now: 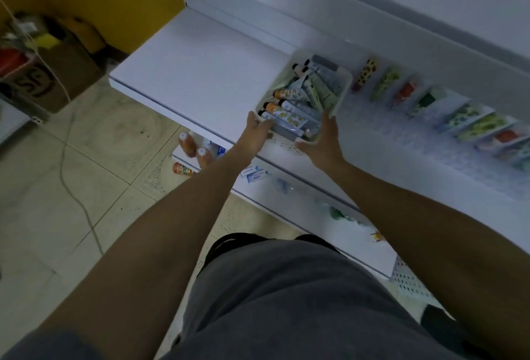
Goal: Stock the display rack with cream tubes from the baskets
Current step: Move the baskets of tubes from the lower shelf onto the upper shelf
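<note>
A white plastic basket (342,88) full of several cream tubes (289,113) sits on the white shelf (200,73). My left hand (256,130) grips the basket's near left corner, fingers curled over the rim. My right hand (327,141) holds the near right side, thumb under the front wall and fingers along the rim. To the right, a clear display rack (447,119) holds a row of tubes in slanted slots, among them a spotted tube (365,74) and a green one (385,83).
A lower shelf (286,187) carries orange bottles (190,144) and small boxes (255,174). A cardboard box (43,78) with clutter stands on the tiled floor at the left, and a cable (71,193) runs across the tiles. My legs in grey shorts fill the bottom.
</note>
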`<state>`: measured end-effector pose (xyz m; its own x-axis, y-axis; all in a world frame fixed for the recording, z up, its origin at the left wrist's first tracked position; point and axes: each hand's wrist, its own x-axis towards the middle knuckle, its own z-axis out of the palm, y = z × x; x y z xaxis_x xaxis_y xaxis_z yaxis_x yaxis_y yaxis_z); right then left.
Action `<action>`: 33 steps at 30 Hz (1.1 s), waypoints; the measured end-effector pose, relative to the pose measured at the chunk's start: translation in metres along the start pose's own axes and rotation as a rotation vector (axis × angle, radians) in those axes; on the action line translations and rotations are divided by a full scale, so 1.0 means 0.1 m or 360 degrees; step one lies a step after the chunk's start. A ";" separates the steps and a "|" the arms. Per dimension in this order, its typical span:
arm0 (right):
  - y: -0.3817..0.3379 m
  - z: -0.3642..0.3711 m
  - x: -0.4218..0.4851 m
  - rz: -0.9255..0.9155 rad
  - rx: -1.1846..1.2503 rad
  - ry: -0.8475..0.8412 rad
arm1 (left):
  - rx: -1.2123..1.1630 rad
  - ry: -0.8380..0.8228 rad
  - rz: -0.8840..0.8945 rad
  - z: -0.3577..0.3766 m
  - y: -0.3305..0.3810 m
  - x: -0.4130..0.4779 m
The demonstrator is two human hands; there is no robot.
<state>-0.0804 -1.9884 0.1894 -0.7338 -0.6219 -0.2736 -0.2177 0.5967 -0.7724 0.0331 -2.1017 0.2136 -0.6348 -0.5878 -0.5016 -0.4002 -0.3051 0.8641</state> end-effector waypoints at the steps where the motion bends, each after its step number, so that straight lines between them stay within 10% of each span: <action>1: 0.01 -0.04 0.08 0.0031 -0.0030 -0.0005 | -0.0033 -0.0019 -0.0057 0.02 0.06 0.03; 13: -0.01 -0.04 0.36 0.0205 0.0226 0.0116 | 0.0615 -0.0137 0.0215 0.03 0.17 0.07; 21: 0.17 -0.02 -0.42 -0.0112 -0.0504 -0.0048 | 0.1571 0.0194 0.0714 -0.03 -0.19 -0.21; 33: 1.29 -1.08 -1.87 0.0105 -0.0550 -0.0271 | 0.1863 -0.0743 0.1112 1.53 -0.16 -0.86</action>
<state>-0.0404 -1.7400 0.2027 -0.6423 -0.6344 -0.4301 -0.3987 0.7558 -0.5194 -0.0075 -1.9315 0.2361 -0.9866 0.0068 -0.1629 -0.0798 0.8509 0.5192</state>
